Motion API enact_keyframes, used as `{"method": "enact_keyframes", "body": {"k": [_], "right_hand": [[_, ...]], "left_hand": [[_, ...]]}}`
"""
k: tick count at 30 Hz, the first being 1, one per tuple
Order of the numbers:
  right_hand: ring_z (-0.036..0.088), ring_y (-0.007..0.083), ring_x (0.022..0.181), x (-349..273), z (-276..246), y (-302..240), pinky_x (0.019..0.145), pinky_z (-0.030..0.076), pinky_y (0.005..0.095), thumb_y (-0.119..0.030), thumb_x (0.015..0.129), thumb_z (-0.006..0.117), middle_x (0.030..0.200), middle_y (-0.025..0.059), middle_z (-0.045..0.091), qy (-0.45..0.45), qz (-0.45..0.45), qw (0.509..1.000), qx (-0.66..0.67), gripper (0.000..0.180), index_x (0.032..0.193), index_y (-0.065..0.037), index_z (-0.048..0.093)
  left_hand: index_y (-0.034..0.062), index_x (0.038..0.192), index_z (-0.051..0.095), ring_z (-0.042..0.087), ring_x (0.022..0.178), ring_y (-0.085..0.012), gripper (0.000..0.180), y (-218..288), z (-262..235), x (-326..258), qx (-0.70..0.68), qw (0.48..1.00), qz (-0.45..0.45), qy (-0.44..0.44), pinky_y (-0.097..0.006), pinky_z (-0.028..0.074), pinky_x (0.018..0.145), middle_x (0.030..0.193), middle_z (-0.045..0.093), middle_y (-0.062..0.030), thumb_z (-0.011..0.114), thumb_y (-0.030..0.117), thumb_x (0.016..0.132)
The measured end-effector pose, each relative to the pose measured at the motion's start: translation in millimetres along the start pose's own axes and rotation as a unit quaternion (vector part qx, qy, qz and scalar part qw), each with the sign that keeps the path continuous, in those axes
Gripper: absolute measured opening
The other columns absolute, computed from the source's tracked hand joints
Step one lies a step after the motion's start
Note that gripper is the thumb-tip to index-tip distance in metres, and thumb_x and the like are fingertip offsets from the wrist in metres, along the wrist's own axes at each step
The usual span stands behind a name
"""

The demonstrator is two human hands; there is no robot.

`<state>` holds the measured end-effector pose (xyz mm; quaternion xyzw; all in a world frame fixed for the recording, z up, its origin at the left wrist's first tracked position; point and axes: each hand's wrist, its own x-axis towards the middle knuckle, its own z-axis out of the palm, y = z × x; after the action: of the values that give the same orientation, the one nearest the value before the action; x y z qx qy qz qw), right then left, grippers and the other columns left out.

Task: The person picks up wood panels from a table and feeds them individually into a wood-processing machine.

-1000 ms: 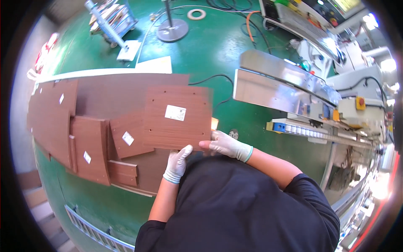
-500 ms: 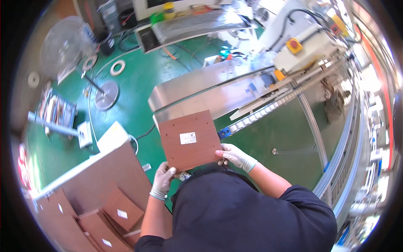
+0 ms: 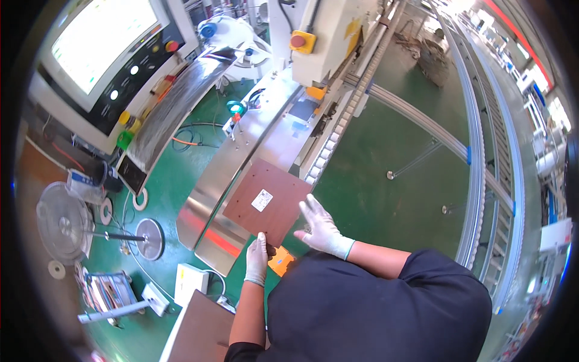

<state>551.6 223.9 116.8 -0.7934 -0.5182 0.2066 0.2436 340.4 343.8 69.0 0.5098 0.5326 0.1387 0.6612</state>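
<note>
A square brown panel (image 3: 277,184) with small holes and a white label (image 3: 262,200) lies at a slant over the near end of the metal machine table (image 3: 208,199). My gloved left hand (image 3: 257,259) pinches its near corner, thumb on top. At the panel's right edge my gloved right hand (image 3: 322,229) is open with fingers spread; whether a fingertip touches the edge I cannot tell. Just beyond the panel, the roller strip (image 3: 329,148) runs along the table's right side toward the machine head (image 3: 325,42).
An orange part (image 3: 281,260) shows below the panel. To the left are a standing fan (image 3: 63,220), a white box (image 3: 192,283) and a brown board (image 3: 202,329). A lit control screen (image 3: 102,36) stands far left; a metal rail conveyor (image 3: 476,151) curves along the right.
The view has swung right toward the machine. The panel has gone from both hands onto the machine table's near end, turned at a slant. My right hand has let go and opened.
</note>
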Motion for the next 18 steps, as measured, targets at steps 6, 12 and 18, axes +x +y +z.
{"method": "enact_keyframes", "body": {"k": [6, 12, 18], "right_hand": [[0.021, 0.0425, 0.157, 27, 0, -13, 0.124, 0.02, 0.0642, -0.052, 0.087, 0.076, 0.166, 0.0229, 0.029, -0.041, -0.168, 0.982, -0.079, 0.083, 0.153, -0.01, 0.048], [0.024, 0.0373, 0.157, 66, 12, 1, 0.123, 0.014, 0.0694, -0.06, 0.091, 0.068, 0.166, 0.0166, 0.034, -0.012, -0.155, 0.983, -0.098, 0.08, 0.155, -0.015, 0.048], [0.023, 0.0367, 0.157, 93, -9, 23, 0.124, 0.012, 0.0692, -0.062, 0.092, 0.065, 0.168, 0.0152, 0.032, -0.018, -0.14, 0.984, -0.106, 0.079, 0.156, -0.019, 0.049]], "left_hand": [[-0.0046, 0.1, 0.067, 0.066, 0.073, -0.0211, 0.054, 9, 13, 28, 0.127, 0.99, 0.068, 0.006, -0.037, 0.053, 0.071, 0.083, 0.07, -0.0131, 0.047, 0.044, 0.111], [0.001, 0.113, 0.067, 0.068, 0.1, -0.0337, 0.022, 65, -20, -4, 0.304, 0.887, 0.338, 0.083, -0.044, 0.053, 0.09, 0.106, 0.072, -0.0158, 0.056, 0.015, 0.1], [0.0036, 0.137, 0.055, 0.043, 0.141, -0.0441, 0.05, 3, -85, 8, 0.522, 0.767, 0.255, 0.273, -0.054, 0.032, 0.12, 0.149, 0.052, -0.021, 0.063, 0.029, 0.095]]}}
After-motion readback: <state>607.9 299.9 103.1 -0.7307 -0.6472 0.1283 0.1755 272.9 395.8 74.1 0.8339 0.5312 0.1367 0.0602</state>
